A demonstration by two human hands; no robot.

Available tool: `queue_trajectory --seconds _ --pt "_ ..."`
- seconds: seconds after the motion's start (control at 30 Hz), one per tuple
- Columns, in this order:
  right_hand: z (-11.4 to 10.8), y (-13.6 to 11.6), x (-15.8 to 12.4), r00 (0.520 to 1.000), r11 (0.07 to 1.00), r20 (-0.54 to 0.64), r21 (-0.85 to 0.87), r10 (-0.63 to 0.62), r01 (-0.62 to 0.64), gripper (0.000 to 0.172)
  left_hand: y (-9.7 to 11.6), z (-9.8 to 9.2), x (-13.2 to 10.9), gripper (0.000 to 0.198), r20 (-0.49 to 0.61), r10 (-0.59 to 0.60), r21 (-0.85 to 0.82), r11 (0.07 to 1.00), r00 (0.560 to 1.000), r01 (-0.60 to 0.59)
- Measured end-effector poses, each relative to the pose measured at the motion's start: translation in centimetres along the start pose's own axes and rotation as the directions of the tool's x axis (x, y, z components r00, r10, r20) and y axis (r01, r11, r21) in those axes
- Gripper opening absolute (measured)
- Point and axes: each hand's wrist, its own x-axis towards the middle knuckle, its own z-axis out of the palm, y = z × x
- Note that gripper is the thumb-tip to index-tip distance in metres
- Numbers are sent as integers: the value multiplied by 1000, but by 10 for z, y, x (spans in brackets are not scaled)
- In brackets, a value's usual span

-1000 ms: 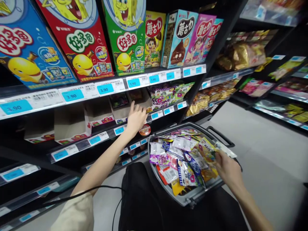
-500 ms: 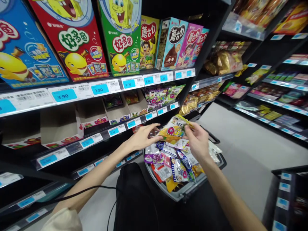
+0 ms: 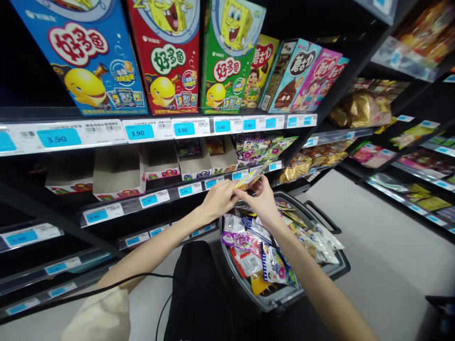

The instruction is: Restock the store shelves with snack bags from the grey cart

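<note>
A yellow and white gummy candy bag (image 3: pixel 249 178) is pinched between my two hands, tilted nearly edge-on to me. My left hand (image 3: pixel 219 198) closes on its near left end. On its right side, the fingers of my right hand (image 3: pixel 262 202) are closed, partly hiding it. The bag is held in front of the lower shelf's price strip, close to upright purple candy bags (image 3: pixel 249 150). Below my hands stands a grey shopping basket (image 3: pixel 275 300), filled with many small candy bags in purple, blue, white and orange.
Large blue (image 3: pixel 88 61), red and green snack boxes line the upper shelf. Open cardboard display trays (image 3: pixel 119 170) sit on the shelf below, behind price tags. Gold-wrapped packs (image 3: pixel 366 109) are further right. A black cable (image 3: pixel 142 276) crosses my left forearm. Grey floor (image 3: pixel 377 246) lies right of the basket.
Both hands have brought the candy bag up toward the lower shelf and turned it from face-on to nearly edge-on. My right hand has come closer to my left. The view has shifted left.
</note>
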Motion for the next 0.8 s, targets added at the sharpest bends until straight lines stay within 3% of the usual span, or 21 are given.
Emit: queue_trajectory --seconds 0.13,0.23,0.3,0.37,0.47,0.53,0.6,0.7,0.8 --pt "7 -11 19 990 995 -98 -3 -98 98 91 -17 -15 15 48 9 156 256 954 988 -153" --pt "15 -19 39 943 958 -168 -40 -286 283 102 -36 -20 21 55 -14 156 475 870 988 -131" --pt "24 -23 55 901 913 -158 -120 -404 389 99 -47 -17 22 53 -3 147 573 811 989 -119" --pt "36 -23 72 893 886 -95 -202 -441 416 95 -55 -13 20 50 28 146 625 769 989 -132" --pt "53 -16 101 946 890 -29 -351 -322 292 89 -57 -7 18 41 30 120 648 754 992 -111" --pt "62 -10 119 972 857 -68 -488 -226 165 86 -56 -6 18 35 20 109 645 758 994 -96" --pt "67 -5 133 972 784 -107 -612 -207 100 86 -55 -6 17 31 17 111 644 759 994 -96" --pt "73 -5 143 978 614 -2 -778 -210 131 87 -54 -6 16 28 17 114 648 755 993 -97" --pt "78 -14 142 983 368 157 -912 -100 183 73 -54 -7 14 29 18 113 655 749 993 -97"
